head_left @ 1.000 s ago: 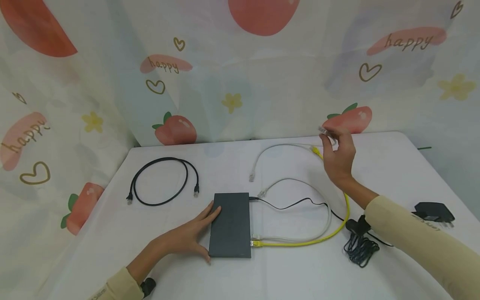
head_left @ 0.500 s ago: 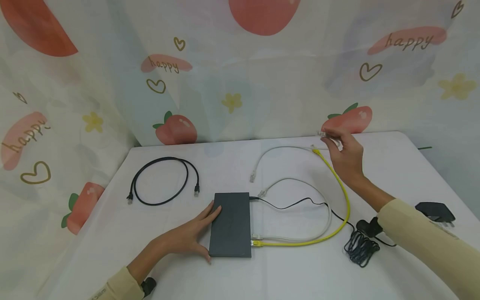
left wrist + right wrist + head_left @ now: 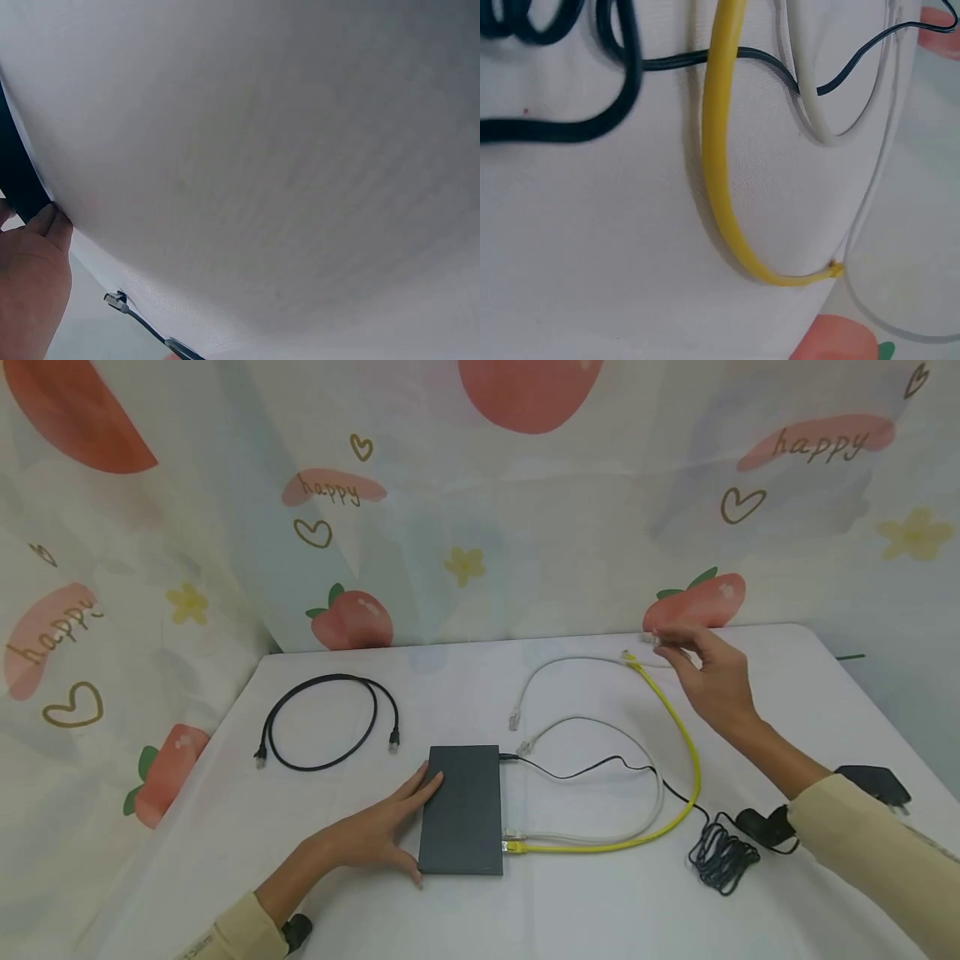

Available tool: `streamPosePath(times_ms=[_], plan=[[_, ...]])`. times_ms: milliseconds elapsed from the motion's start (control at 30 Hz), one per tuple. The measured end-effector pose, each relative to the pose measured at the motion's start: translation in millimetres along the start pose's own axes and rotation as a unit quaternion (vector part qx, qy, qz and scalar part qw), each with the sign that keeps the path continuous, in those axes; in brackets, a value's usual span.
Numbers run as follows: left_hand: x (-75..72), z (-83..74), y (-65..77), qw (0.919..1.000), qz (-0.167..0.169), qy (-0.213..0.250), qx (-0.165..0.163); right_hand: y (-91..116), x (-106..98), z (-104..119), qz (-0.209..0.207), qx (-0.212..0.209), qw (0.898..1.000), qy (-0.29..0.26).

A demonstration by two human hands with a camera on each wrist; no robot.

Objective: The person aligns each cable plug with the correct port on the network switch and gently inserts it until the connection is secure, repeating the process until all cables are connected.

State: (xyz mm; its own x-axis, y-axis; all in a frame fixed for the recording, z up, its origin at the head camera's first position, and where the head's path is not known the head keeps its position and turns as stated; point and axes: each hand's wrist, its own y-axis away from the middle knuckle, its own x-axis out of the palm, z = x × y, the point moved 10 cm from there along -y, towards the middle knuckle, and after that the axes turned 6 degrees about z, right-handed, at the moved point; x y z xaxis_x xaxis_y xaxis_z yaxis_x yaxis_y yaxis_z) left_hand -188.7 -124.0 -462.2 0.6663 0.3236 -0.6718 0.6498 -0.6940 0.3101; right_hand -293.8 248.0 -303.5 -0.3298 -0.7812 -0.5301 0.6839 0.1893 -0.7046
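My left hand (image 3: 382,831) rests against the left side of a flat dark grey network box (image 3: 463,810), fingers and thumb spread along its edge. In the left wrist view, fingertips (image 3: 56,225) touch the box's dark side (image 3: 19,165). At the back right, my right hand (image 3: 708,685) pinches one end of a white Ethernet cable (image 3: 570,658), its clear plug (image 3: 649,638) sticking out leftward. The cable's other plug (image 3: 513,720) lies on the table. A yellow Ethernet cable (image 3: 693,777) runs from the box's right side to just left of the right hand. The right wrist view shows cables only.
A second white cable (image 3: 656,793) curves beside the box. A black power lead (image 3: 566,776) leads from the box to a bundled coil (image 3: 723,858); a black adapter (image 3: 873,783) lies far right. A coiled black Ethernet cable (image 3: 322,768) lies back left. A printed curtain (image 3: 555,527) hangs behind the table.
My right hand has moved right and slightly nearer with the white cable's end, drawing its loose plug a little to the right. My left hand and the box have stayed put.
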Motion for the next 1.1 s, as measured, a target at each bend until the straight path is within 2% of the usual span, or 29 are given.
streamPosePath(times_ms=[433,800,1100], plan=[[-1.1,-1.9,-1.2,0.9999,-0.003,-0.008,0.006,9.8,0.3,7.8,0.075,-0.026,0.997,0.013],[0.2,-1.5,-0.6,1.0,0.001,-0.006,0.001,19.2,-5.9,0.9,0.096,0.022,0.994,0.042],[-0.2,-2.1,-0.7,1.0,0.001,-0.002,0.003,21.3,-16.9,-0.3,0.099,0.031,0.993,0.062]])
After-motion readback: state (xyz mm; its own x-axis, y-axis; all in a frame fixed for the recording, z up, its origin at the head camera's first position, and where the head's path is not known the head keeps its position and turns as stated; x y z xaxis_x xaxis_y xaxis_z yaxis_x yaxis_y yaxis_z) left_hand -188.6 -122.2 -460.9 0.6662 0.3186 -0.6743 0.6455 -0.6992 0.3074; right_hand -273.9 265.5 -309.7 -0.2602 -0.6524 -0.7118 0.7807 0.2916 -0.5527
